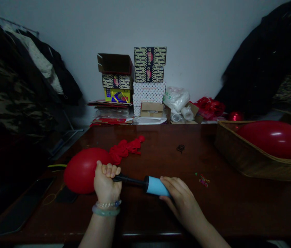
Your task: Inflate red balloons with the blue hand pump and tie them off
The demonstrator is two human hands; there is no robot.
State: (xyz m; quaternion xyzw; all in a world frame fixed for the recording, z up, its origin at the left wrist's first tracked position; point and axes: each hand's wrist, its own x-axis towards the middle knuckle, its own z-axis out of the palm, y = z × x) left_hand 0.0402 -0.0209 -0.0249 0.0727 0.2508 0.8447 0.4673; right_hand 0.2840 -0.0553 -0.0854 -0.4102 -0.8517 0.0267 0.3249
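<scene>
Blue pump (157,186), held crosswise, points its black rod (134,181) left.

balloon (83,171): plain red | pump (157,186): light blue, black | table (160,158): reddish brown | jacket (259,62): black

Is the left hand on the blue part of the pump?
No, the left hand grips the black end by the red balloon; the right hand holds the blue part.

A person's left hand (107,182) grips the black end of a blue hand pump (157,186) beside a red balloon (85,170), the right hand (180,196) on its blue barrel, above a dark worktop (160,155) bearing a basket (251,165).
</scene>
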